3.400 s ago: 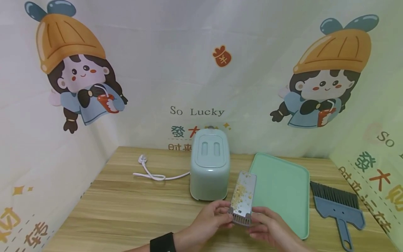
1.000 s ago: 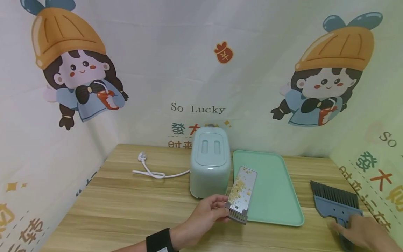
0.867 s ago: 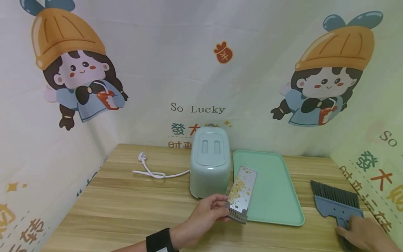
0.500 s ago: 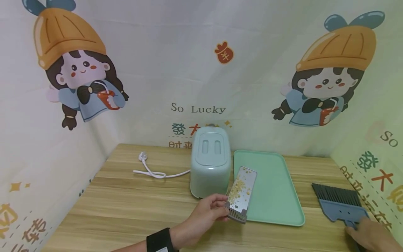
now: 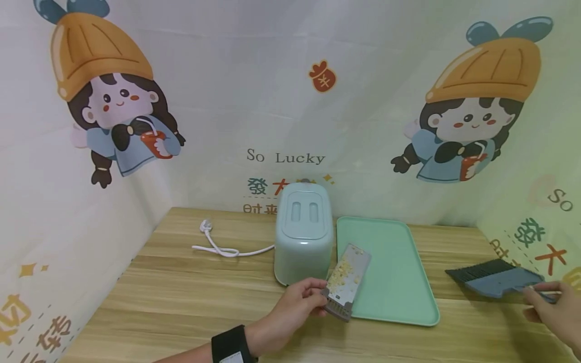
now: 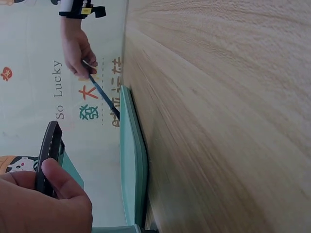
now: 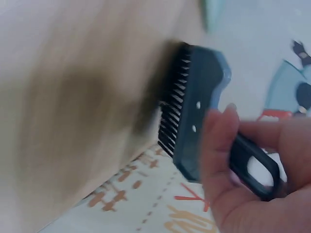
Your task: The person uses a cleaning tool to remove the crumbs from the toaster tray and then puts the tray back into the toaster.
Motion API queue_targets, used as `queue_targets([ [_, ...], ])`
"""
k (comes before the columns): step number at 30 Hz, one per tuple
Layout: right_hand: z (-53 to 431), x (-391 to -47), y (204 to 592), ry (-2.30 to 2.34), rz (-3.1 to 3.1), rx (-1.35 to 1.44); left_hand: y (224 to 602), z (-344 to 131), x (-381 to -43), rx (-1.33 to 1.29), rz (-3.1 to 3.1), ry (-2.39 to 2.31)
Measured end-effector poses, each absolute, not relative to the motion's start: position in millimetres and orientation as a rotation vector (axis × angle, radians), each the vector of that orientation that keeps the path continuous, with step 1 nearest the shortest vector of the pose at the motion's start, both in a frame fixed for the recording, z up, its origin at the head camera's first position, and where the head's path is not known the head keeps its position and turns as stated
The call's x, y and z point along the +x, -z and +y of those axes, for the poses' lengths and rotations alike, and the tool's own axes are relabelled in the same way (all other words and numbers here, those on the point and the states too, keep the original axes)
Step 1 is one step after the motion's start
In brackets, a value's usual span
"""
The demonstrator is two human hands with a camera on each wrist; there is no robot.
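Note:
My left hand [image 5: 295, 310] pinches the grey slotted end of a silver crumb tray [image 5: 356, 267] with thumb and fingers. Yellow crumbs are scattered over its metal face, which slants up over the near left part of a mint-green serving tray [image 5: 399, 282]. In the left wrist view the crumb tray [image 6: 47, 145] appears edge-on, as a dark strip. At the right of the table, my right hand [image 5: 556, 307] grips the handle of a blue hand brush [image 5: 504, 281]. Its black bristles [image 7: 172, 104] point toward the tabletop in the right wrist view.
A pale green toaster [image 5: 303, 252] stands just left of the serving tray, its white cord and plug [image 5: 222, 250] lying to the left. Wood-grain table [image 5: 181, 307] runs beneath everything. Printed cloth [image 5: 218, 101] hangs behind and on both sides.
My right hand left the crumb tray, took the brush by its handle and has lifted and turned it. The serving tray was shifted left earlier. My left hand's crumb tray tilts slightly now.

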State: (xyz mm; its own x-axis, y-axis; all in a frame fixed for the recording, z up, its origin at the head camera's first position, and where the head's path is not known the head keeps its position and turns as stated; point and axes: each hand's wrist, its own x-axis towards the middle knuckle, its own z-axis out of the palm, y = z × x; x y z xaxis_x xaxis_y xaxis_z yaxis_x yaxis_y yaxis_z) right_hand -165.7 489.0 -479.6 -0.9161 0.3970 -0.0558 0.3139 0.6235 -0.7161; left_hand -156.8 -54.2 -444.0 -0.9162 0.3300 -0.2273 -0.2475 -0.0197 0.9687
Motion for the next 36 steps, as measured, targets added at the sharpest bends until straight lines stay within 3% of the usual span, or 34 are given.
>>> queue_targets([
  [5,520.0,-196.6,509.8,-1.158,-2.264,-0.523,443.5,-52.2,-158.4,0.094,1.813,-2.015],
  [11,427.7,-171.6,413.5,-1.200,-2.135,-0.555,444.1,-45.5,-160.8,0.107,1.679,-2.056],
  [17,366.7,-160.3,361.6,-1.360,-2.248,-0.179,443.8,-38.2,-169.2,0.121,1.764,-1.995],
  [23,318.4,-185.0,359.5,-1.794,-2.266,0.101,451.9,-30.8,-178.1,0.147,1.905,-1.941],
  [29,276.2,-205.8,375.0,-1.763,-2.486,0.068,461.9,-25.8,-181.8,0.175,2.000,-1.927],
  [36,264.3,-215.3,390.2,-1.764,-2.563,0.033,464.4,-16.6,-175.6,0.157,2.000,-2.007],
])
